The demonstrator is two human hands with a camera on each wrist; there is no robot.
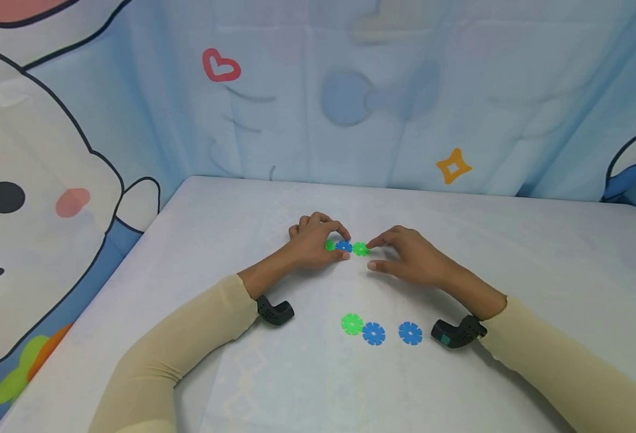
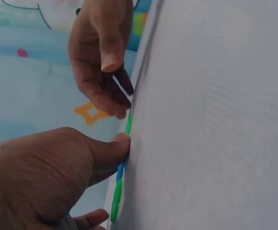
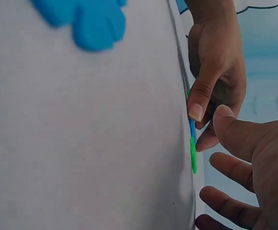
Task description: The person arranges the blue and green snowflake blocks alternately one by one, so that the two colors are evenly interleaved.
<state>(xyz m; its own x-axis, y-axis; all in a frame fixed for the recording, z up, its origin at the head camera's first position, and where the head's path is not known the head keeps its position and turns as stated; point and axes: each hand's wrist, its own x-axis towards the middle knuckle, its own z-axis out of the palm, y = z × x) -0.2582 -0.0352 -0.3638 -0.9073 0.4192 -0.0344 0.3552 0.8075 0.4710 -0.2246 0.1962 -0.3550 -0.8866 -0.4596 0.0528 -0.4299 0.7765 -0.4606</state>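
Three notched plastic discs stand in a row on the table: a green disc (image 1: pixel 330 245), a blue disc (image 1: pixel 343 246) and another green disc (image 1: pixel 360 249). My left hand (image 1: pixel 316 242) pinches the blue one between thumb and forefinger, and its palm covers part of the left green disc. To the right, my right hand (image 1: pixel 418 260) has its fingers relaxed, thumb and forefinger apart, the forefinger's tip right at the edge of the right green disc. In the right wrist view the right hand (image 3: pixel 272 165) holds nothing.
Nearer on the white-covered table (image 1: pixel 296 373), a green disc (image 1: pixel 352 324) and a blue disc (image 1: pixel 374 334) are side by side, with a separate blue disc (image 1: pixel 410 333) to their right. A printed curtain (image 1: pixel 296 120) hangs behind the table.
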